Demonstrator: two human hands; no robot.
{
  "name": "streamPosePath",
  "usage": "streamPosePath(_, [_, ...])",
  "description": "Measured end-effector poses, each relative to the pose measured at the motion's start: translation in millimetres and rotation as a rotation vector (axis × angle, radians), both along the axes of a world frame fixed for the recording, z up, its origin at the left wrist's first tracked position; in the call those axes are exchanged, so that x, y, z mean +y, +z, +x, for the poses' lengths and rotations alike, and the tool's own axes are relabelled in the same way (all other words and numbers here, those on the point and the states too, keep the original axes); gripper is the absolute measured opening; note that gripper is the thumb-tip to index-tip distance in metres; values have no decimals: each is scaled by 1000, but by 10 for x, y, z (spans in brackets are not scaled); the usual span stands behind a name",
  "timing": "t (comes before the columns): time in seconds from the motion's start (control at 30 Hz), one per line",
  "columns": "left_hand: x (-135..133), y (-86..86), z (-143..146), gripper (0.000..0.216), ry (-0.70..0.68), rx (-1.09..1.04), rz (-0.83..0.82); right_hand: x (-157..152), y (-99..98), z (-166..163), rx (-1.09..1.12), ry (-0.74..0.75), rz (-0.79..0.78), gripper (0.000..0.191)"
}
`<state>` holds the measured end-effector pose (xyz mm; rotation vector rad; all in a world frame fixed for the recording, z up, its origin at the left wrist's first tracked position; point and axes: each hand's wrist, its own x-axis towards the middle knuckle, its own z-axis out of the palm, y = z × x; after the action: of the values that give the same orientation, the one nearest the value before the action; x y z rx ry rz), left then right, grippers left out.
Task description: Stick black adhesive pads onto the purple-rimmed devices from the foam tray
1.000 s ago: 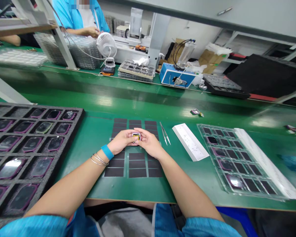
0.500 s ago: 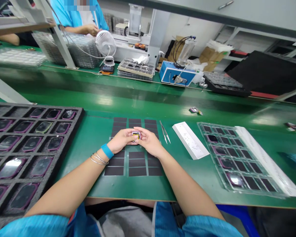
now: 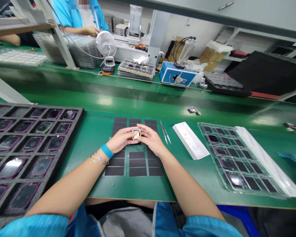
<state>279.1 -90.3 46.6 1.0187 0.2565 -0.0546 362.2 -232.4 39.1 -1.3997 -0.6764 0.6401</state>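
Note:
Both my hands meet over the middle of the green bench. My left hand (image 3: 121, 139) and my right hand (image 3: 150, 141) pinch a small square white-framed part (image 3: 136, 134) with a yellow inside between their fingertips. Under them lies a sheet of dark rectangular pads (image 3: 135, 163) in rows. A blue band and thin bangles sit on my left wrist. Tweezers (image 3: 165, 132) lie just right of my right hand.
A black foam tray (image 3: 71, 130) of purple-rimmed screens fills the left. A white strip (image 3: 190, 140) and a clear tray (image 3: 236, 161) with dark parts lie right. Beyond the conveyor stand a small fan (image 3: 106, 44), a blue box (image 3: 177, 74) and a person in blue.
The hands shifted slightly up and away, and the small part tilted so that its yellow inside shows more. Nothing else on the bench moved.

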Motion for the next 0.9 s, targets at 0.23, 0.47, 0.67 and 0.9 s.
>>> streamPosePath(0.23, [113,31,-12,59,263,-108,408,-24,-122,195,-48,-392,-27,29])
streamPosePath(0.47, [162,89,-28,48,498,-262,1196,-40,-59,140,-381,-418,-102,23])
streamPosePath(0.67, [-239,498,-908,46,694,-400,1403,-48,-89,118,-414,-395,-96,27])
streamPosePath(0.9, [762,569,-2308,55,926,-30,1913,7,-128,102,-430,-376,-162,31])
